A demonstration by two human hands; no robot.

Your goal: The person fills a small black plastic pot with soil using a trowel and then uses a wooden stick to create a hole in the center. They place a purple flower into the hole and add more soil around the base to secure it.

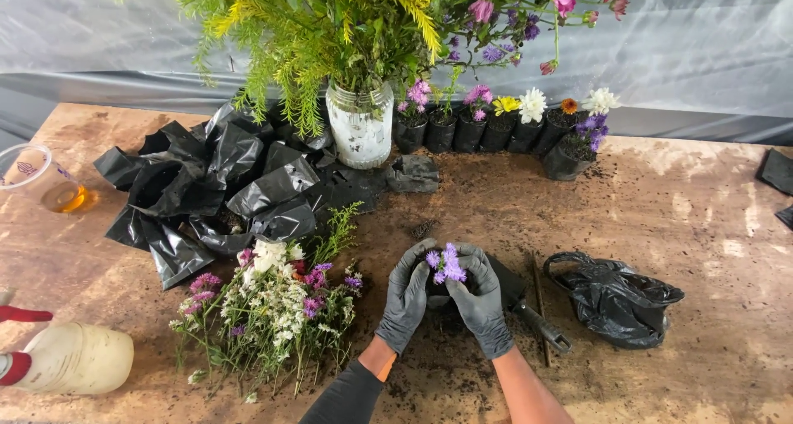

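Both my hands wear dark grey gloves and cup a small black grow bag, mostly hidden between them, near the table's front middle. A sprig of purple flowers (446, 263) stands up from it. My left hand (405, 296) wraps the bag's left side. My right hand (481, 302) wraps its right side, fingers pressed around the stem. A loose pile of cut flowers (268, 304), white, pink and purple, lies to the left of my hands.
A row of small potted flowers (504, 126) lines the back. Beside it are a glass jar of greenery (360, 126), crumpled black bags (215, 184), a trowel (529, 308), a black soil bag (619, 300), a spray bottle (66, 358) and a cup (41, 180).
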